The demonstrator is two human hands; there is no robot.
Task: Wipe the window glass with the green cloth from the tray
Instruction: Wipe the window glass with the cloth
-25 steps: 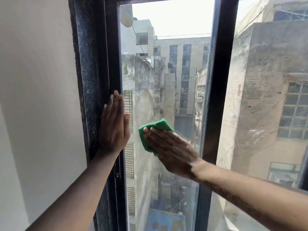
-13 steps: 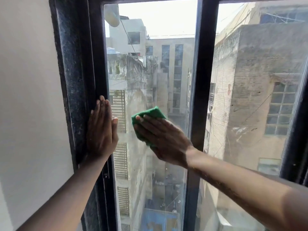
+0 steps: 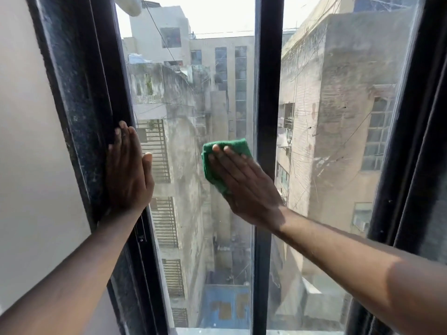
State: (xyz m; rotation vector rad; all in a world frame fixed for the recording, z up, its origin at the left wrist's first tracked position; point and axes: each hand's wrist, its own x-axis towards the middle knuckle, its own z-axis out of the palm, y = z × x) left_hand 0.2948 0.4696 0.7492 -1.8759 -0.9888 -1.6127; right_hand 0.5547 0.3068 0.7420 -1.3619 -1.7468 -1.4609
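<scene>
Fingers: right-hand fingers (image 3: pixel 232 163) lie straight and close together, pressed flat over the green cloth (image 3: pixel 212 165); left-hand fingers (image 3: pixel 125 146) are also straight and together, closed on nothing.
Green cloth: folded into a thick pad, pinned between the right palm and the window glass (image 3: pixel 188 112), near the right edge of the left pane; its top and left edges show beyond the fingertips, the rest is hidden under the hand.
Right hand (image 3: pixel 244 187): palm flat toward the glass, fingers pointing up and to the left, wrist crossing in front of the central mullion (image 3: pixel 266 93), forearm coming in from the lower right.
Left hand (image 3: pixel 128 175): flat and upright at the left edge of the same pane, its outer fingers over the dark window frame (image 3: pixel 101 93), the thumb lying on the glass; forearm coming in from the lower left.
Window glass: tall left pane with a hazy, streaked look around the middle; a second pane (image 3: pixel 338 117) sits to the right of the mullion and shows faint scratches or smears.
Frame surround: speckled dark stone jamb (image 3: pixel 70 93) just left of the frame, a pale interior wall (image 3: pixel 26 141) beyond it.
Outside: weathered concrete buildings (image 3: pixel 338 68) close by, a narrow gap between them, a blue structure (image 3: pixel 225 305) far below, bright sky above.
</scene>
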